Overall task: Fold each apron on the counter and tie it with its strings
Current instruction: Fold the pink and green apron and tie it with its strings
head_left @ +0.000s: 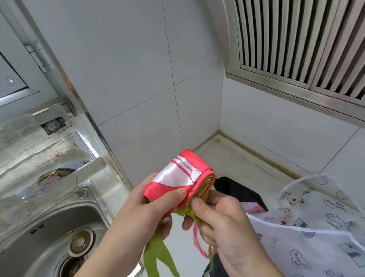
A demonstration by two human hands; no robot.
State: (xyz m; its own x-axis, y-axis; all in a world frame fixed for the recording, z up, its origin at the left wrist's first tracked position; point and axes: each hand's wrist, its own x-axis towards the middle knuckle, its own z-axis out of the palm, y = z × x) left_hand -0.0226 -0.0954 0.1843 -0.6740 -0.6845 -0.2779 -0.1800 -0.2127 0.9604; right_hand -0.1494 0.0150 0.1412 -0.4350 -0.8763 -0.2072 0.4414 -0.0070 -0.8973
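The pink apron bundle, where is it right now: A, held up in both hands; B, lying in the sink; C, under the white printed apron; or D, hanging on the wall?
A: the left hand grips the folded pink apron while the right hand pinches its strings, above the counter beside the sink.

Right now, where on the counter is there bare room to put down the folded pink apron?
Bare counter shows behind the folded pink apron, bordered by the tiled wall corner. To the right it is crowded: a black apron and a white printed apron cover it.
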